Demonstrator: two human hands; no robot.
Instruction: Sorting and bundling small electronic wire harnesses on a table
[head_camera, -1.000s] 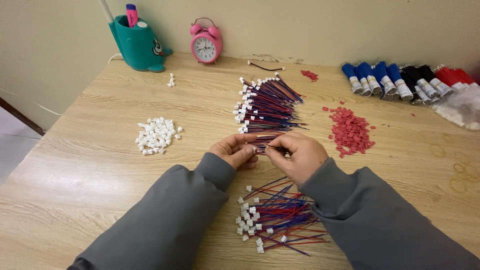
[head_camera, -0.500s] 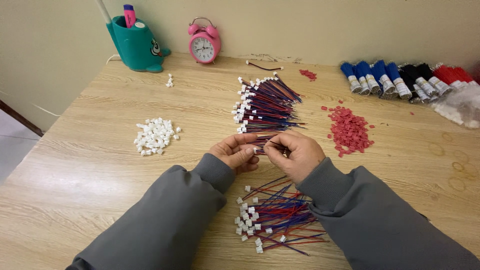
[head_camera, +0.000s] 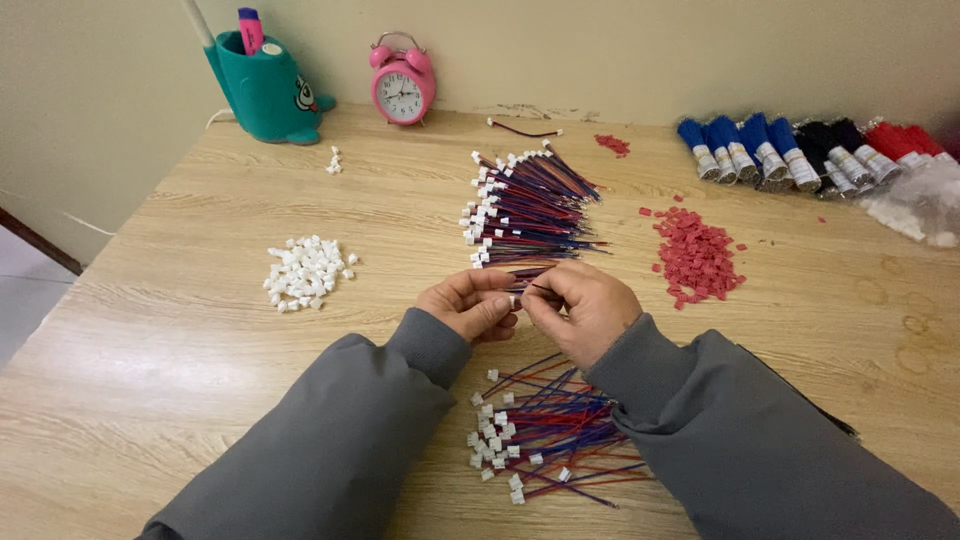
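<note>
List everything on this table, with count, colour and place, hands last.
table: one, light wood, fills the view
pen holder: one, teal, far left corner
alarm clock: one, pink, far edge by the wall
white connectors: a loose pile, left of centre
wire stack: many red and blue wires with white plugs, centre
near wire pile: many red and blue wires, between the sleeves
red pieces: a loose pile, right of centre
wire bundles: blue, black and red, far right
held wire: red and blue, pinched between both hands
left hand: one, centre
right hand: one, centre
</note>
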